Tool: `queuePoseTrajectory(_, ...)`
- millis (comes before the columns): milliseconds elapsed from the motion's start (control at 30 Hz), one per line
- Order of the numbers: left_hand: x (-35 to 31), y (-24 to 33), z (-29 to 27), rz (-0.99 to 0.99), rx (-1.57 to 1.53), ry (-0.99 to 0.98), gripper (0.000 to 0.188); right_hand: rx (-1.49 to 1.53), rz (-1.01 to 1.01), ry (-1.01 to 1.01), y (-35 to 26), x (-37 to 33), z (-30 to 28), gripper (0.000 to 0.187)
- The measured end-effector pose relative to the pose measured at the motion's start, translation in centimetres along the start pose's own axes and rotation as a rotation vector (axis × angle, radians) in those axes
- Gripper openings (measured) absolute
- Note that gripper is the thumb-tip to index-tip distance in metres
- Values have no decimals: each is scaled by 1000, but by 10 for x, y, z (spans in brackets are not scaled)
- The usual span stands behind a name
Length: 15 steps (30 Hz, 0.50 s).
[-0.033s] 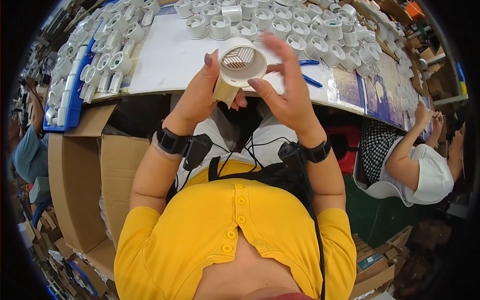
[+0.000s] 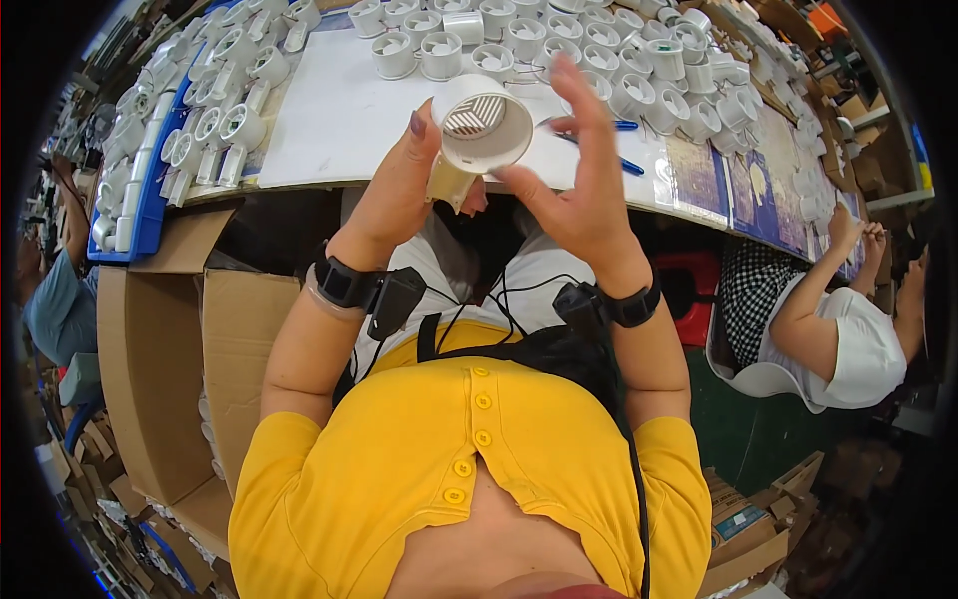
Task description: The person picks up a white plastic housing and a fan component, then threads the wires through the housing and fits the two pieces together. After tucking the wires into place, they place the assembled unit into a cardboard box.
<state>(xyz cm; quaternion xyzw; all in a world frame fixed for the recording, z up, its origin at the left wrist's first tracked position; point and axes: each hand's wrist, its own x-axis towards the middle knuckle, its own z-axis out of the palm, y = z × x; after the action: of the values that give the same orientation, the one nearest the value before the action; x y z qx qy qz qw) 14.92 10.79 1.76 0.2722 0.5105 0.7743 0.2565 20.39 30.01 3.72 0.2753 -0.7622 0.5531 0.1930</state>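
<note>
White cylindrical housing (image 2: 507, 138) tilts over the worktable's (image 2: 329, 120) near edge, clasped in your left hand (image 2: 395, 192); your right hand (image 2: 587, 205) spreads beside it, thumb contact unclear. Its slatted grille (image 2: 473, 117) is in place; you see no fan inside. Blue-handled pliers (image 2: 631, 166) lie farther right; far fan units (image 2: 440, 56) already carry blades.

Print too small or blurred to read

A blue-green label (image 2: 739, 520) sits on an open cardboard carton (image 2: 750, 561) at the lower right, with rows of dark print (image 2: 722, 493) near it, all too small to make out; the purple-and-tan sheet (image 2: 696, 180) on the tabletop (image 2: 339, 120) bears pale marks, too blurred to tell as letters or numbers
</note>
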Motion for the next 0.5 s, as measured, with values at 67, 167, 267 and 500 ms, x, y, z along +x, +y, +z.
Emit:
queuePoseTrajectory(67,0,-5,0,5,1,8,68,-580,-337,200,-7,3,-3,59)
queuePoseTrajectory(167,2,-10,3,14,-1,16,65,-855,-233,70,-25,3,2,54)
queuePoseTrajectory(267,5,-15,9,-20,26,110,57,-884,-153,12,-28,4,10,49)
queuePoseTrajectory(500,-2,-12,-5,543,860,369,53,-406,-64,-22,-9,-3,-15,39)
